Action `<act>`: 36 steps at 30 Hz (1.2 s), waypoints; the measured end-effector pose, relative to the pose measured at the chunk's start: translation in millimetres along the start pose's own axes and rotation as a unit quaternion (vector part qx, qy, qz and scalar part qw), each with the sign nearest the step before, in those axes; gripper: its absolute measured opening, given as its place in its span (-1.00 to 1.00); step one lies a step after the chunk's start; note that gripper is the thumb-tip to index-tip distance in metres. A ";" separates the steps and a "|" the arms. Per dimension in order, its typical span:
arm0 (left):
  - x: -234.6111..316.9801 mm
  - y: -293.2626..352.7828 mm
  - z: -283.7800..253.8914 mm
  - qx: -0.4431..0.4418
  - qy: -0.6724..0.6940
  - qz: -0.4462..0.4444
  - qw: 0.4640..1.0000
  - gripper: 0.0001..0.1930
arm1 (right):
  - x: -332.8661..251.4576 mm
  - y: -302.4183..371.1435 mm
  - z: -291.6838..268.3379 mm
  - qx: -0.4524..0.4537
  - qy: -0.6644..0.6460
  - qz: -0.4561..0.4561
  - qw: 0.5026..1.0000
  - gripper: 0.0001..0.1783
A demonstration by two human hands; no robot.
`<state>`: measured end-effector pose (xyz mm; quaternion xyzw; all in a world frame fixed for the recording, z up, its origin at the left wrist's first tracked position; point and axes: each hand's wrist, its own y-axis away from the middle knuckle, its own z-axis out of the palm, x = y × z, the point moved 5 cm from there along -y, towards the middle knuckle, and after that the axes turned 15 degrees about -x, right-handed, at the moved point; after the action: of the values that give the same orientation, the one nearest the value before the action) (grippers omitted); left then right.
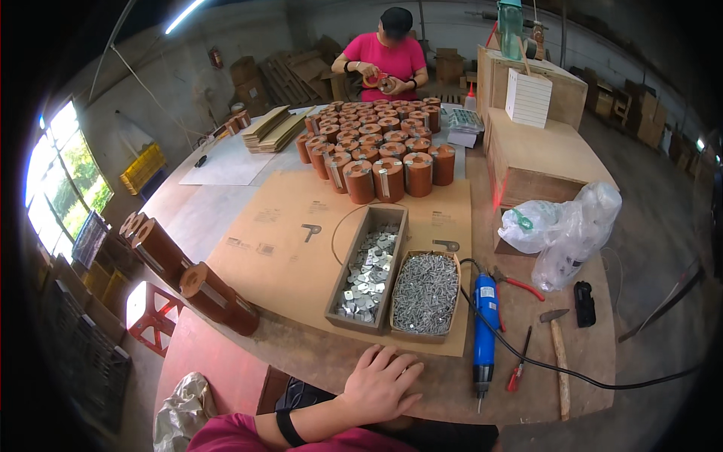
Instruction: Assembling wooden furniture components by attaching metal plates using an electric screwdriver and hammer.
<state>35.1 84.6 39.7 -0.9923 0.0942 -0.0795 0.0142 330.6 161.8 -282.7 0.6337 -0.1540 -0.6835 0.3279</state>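
Observation:
My left hand (pixel 379 386) rests palm down at the table's front edge, fingers spread and holding nothing. A black band circles its wrist. Just beyond the fingertips stands a cardboard box (pixel 396 331) full of small silvery screws (pixel 426 294). Beside it, to the left, a long grey box (pixel 341 318) holds many small flat metal plates (pixel 372 271). A blue electric screwdriver (pixel 486 324) with a black cable lies right of the screws. My right hand does not appear in the picture.
Reddish-brown cylinders (pixel 389 179) crowd the far table; more (pixel 218 297) line its left edge. Pliers (pixel 520 285), a red-handled screwdriver (pixel 518 369), a hammer (pixel 560 361) and plastic bags (pixel 576 230) lie at right. Across the table, a person (pixel 385 56) in pink handles a cylinder.

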 end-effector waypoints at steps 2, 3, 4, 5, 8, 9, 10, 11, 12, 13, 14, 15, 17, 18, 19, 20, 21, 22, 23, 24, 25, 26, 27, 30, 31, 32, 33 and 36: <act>-1.2 0.3 0.9 0.001 -0.001 -0.001 1.000 -0.55 | -0.9 -1.7 2.0 -0.005 0.005 0.001 1.000 -0.67; -0.8 0.5 3.4 0.002 0.002 0.001 1.000 -0.55 | -0.6 -2.2 2.3 -0.008 0.006 0.002 1.000 -0.67; -0.7 0.3 4.4 0.003 0.006 0.002 1.000 -0.55 | -0.9 -3.9 3.1 -0.011 0.010 0.002 1.000 -0.67; -1.1 -0.7 3.5 0.005 0.005 0.000 1.000 -0.55 | -1.2 -5.0 4.0 -0.014 0.011 0.001 1.000 -0.67; -0.1 -1.4 1.6 0.003 0.008 0.003 1.000 -0.55 | -6.6 -6.8 7.7 -0.024 0.016 -0.007 1.000 -0.68; 0.0 -1.3 0.9 0.002 0.004 0.003 1.000 -0.55 | -7.8 -6.9 9.7 -0.027 0.018 -0.010 0.999 -0.68; 0.5 -0.9 0.8 0.002 0.000 0.004 1.000 -0.55 | -12.2 -6.7 11.6 -0.030 0.022 -0.014 0.999 -0.68; 1.1 -0.1 1.4 0.001 0.002 0.004 1.000 -0.55 | -15.4 -8.0 12.9 -0.033 0.025 -0.017 0.999 -0.68; 0.0 -0.6 0.2 0.002 -0.001 0.003 1.000 -0.55 | -19.7 -10.8 17.2 -0.037 0.027 -0.019 0.999 -0.68; -1.1 -1.3 -1.3 0.004 -0.004 0.002 1.000 -0.55 | -20.7 -11.8 19.2 -0.042 0.030 -0.019 0.998 -0.68; -1.5 -1.7 -2.2 0.007 -0.006 0.002 1.000 -0.55 | -22.3 -14.1 21.5 -0.045 0.032 -0.020 0.998 -0.68; -1.7 -0.9 -0.5 0.003 -0.001 0.001 1.000 -0.55 | -22.2 -14.9 23.1 -0.048 0.034 -0.019 0.998 -0.69; -3.1 -0.6 -1.3 0.004 -0.001 -0.004 1.000 -0.55 | -23.5 -17.1 26.1 -0.052 0.037 -0.018 0.998 -0.69; -2.5 -1.3 -1.7 0.004 0.000 0.001 1.000 -0.55 | -23.7 -18.5 26.8 -0.053 0.038 -0.018 0.998 -0.69; -1.9 -1.4 -2.3 0.005 0.001 0.006 1.000 -0.55 | -24.6 -20.1 27.1 -0.054 0.039 -0.017 0.998 -0.69; -0.4 0.5 -1.1 0.002 -0.004 0.002 1.000 -0.55 | -24.5 -19.7 27.3 -0.053 0.041 -0.015 0.998 -0.69; 0.0 -1.4 1.1 0.008 -0.008 0.005 1.000 -0.55 | -23.6 -21.0 24.8 -0.050 0.040 -0.014 0.998 -0.70; -0.3 -0.5 3.2 0.003 -0.004 0.006 1.000 -0.56 | -21.8 -22.2 25.1 -0.050 0.040 -0.009 0.998 -0.70; -0.5 -0.1 5.3 -0.001 0.000 0.007 1.000 -0.56 | -22.1 -24.0 25.9 -0.051 0.042 -0.008 0.998 -0.70; -0.7 1.3 5.5 -0.008 0.018 0.008 1.000 -0.55 | -22.6 -25.9 27.7 -0.053 0.042 -0.005 0.998 -0.70; 0.4 2.9 2.6 -0.004 0.012 0.007 1.000 -0.55 | -22.2 -27.2 28.3 -0.055 0.044 -0.002 0.997 -0.70; 2.0 4.6 -0.9 -0.002 0.008 0.006 1.000 -0.55 | -21.7 -28.5 29.9 -0.057 0.045 0.002 0.997 -0.70; 2.7 6.3 -2.1 -0.001 0.007 0.005 1.000 -0.56 | -20.3 -27.5 28.5 -0.056 0.046 0.006 0.997 -0.70; 1.8 4.8 -3.2 0.003 0.010 0.008 1.000 -0.56 | -20.9 -29.3 28.6 -0.055 0.047 0.011 0.997 -0.71; 1.8 4.6 -3.9 0.006 0.013 0.008 1.000 -0.56 | -20.6 -28.9 28.5 -0.054 0.048 0.011 0.997 -0.71; 1.5 4.9 -4.6 0.005 0.014 0.008 1.000 -0.56 | -21.2 -29.2 29.5 -0.054 0.048 0.011 0.997 -0.71; 1.8 4.3 -5.1 0.004 0.012 0.007 1.000 -0.56 | -22.2 -30.3 29.3 -0.054 0.048 0.011 0.997 -0.71; -0.7 1.6 1.4 0.002 0.010 0.009 1.000 -0.56 | -22.0 -29.8 30.4 -0.056 0.049 0.010 0.997 -0.72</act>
<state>34.3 83.1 38.1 -0.9905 0.1032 -0.0900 0.0159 293.2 191.7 -280.0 0.6458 -0.1059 -0.6554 0.3770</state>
